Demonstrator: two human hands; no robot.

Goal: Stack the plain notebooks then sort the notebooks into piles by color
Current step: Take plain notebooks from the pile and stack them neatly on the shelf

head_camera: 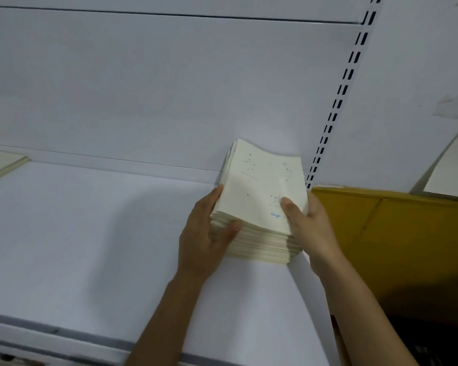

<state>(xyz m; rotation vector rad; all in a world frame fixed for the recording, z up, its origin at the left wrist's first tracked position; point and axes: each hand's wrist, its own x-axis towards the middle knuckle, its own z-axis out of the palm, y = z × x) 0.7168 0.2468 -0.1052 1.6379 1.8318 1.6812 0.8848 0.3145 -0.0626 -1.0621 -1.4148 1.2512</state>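
Note:
A thick stack of cream notebooks (259, 196) rests on the white shelf (90, 233) near its right end, against the back panel. The top cover bears small dark dots and a blue handwritten word. My left hand (206, 233) grips the stack's left side, thumb against the front edges. My right hand (307, 225) holds the right side, with the thumb pressed on the top cover. At the far left edge lies another cream notebook pile (0, 165), only partly in view.
A yellow cardboard box (397, 233) stands right of the stack, beyond the slotted shelf upright (336, 107). The white back panel rises behind. The shelf's front lip (64, 336) runs along the bottom left.

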